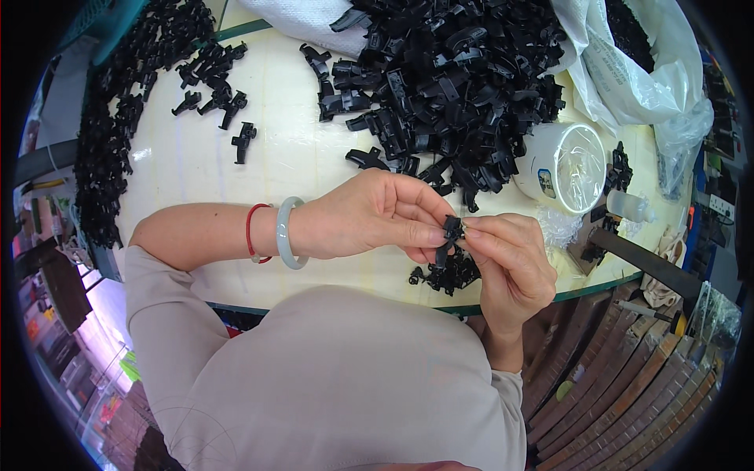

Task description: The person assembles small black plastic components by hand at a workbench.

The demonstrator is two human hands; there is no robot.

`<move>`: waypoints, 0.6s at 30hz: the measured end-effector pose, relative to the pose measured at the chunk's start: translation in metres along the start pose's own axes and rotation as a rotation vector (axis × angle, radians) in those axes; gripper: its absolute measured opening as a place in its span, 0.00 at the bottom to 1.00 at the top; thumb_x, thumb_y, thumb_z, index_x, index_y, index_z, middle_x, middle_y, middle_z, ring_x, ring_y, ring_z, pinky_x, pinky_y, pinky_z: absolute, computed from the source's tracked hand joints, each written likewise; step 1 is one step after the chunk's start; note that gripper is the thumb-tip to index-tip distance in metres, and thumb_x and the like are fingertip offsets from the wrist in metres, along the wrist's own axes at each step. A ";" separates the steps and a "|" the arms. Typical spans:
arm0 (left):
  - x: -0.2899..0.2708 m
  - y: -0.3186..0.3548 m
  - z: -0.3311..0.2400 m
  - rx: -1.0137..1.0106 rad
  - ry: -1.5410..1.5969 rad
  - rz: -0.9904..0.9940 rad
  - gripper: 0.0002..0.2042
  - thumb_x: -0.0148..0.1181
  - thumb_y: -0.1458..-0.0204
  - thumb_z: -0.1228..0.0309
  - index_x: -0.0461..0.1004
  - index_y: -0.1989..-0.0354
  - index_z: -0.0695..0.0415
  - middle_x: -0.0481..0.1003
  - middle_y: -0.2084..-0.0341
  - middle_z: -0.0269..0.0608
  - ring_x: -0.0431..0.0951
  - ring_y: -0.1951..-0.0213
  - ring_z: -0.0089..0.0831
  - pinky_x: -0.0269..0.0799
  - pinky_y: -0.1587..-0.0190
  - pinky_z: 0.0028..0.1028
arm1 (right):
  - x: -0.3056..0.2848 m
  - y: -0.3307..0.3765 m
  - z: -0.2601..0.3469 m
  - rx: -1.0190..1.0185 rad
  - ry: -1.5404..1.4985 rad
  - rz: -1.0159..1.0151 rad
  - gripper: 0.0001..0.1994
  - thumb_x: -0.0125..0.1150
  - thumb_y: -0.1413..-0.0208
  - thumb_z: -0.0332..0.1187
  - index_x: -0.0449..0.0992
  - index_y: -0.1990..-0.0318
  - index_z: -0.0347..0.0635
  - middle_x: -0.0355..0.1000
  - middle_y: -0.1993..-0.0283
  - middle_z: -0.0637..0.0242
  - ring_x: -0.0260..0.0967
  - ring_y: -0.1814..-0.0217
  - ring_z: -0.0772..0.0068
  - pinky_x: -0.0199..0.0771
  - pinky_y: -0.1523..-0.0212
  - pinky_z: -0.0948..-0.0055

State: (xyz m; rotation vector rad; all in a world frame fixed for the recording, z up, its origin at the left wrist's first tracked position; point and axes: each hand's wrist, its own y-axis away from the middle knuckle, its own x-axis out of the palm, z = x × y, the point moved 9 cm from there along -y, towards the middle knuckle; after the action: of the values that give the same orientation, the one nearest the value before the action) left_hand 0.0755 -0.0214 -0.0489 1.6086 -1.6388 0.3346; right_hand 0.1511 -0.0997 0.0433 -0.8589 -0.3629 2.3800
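Between the fingertips of both hands, over the near edge of the table, is a small black plastic part (452, 233). My left hand (385, 216) pinches it from the left with thumb and forefinger. From the right, my right hand (510, 259) presses thumb and fingertips against its side; whether a second tiny piece sits in those fingers is hidden. Just below the hands lies a small heap of tiny black pieces (444, 276). Beyond them rises a large pile of black plastic parts (455, 86).
Several black assemblies (244, 143) lie at the left, near a long dark heap (102, 157) along the table's left edge. A white tub (554, 169) with clear film stands right, by a small bottle (631, 206) and a dark metal bar (648, 263). White sacks (628, 86) stand behind.
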 end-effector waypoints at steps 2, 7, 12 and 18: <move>0.000 0.000 0.000 -0.005 -0.013 -0.007 0.10 0.54 0.46 0.76 0.70 0.56 0.65 0.76 0.65 0.41 0.77 0.65 0.24 0.74 0.59 0.23 | 0.000 -0.002 0.003 -0.005 0.026 0.029 0.12 0.66 0.65 0.18 0.78 0.68 0.37 0.75 0.67 0.62 0.69 0.66 0.65 0.69 0.66 0.74; 0.000 0.000 0.002 -0.032 -0.053 -0.021 0.09 0.55 0.46 0.76 0.71 0.57 0.65 0.76 0.66 0.42 0.78 0.67 0.24 0.75 0.61 0.23 | 0.004 0.002 -0.005 0.030 -0.005 0.061 0.12 0.66 0.65 0.18 0.79 0.68 0.39 0.72 0.66 0.62 0.67 0.66 0.67 0.68 0.68 0.76; 0.000 0.004 -0.002 -0.020 -0.030 -0.069 0.10 0.56 0.47 0.78 0.72 0.57 0.66 0.77 0.67 0.42 0.78 0.68 0.25 0.75 0.62 0.23 | -0.003 0.003 -0.018 0.215 -0.229 0.000 0.14 0.66 0.65 0.16 0.79 0.66 0.36 0.69 0.64 0.59 0.67 0.67 0.71 0.69 0.71 0.79; -0.043 0.059 -0.040 0.064 -0.359 -0.454 0.08 0.58 0.51 0.82 0.74 0.62 0.67 0.77 0.70 0.42 0.78 0.70 0.25 0.77 0.66 0.22 | -0.016 0.008 -0.023 0.154 0.102 0.088 0.14 0.63 0.63 0.15 0.76 0.65 0.33 0.70 0.66 0.62 0.68 0.68 0.70 0.69 0.71 0.77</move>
State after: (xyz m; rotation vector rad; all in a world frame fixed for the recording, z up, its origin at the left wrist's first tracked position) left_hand 0.0292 0.0454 -0.0327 2.1205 -1.4621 -0.1477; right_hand 0.1726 -0.1145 0.0302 -0.9363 -0.1015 2.3960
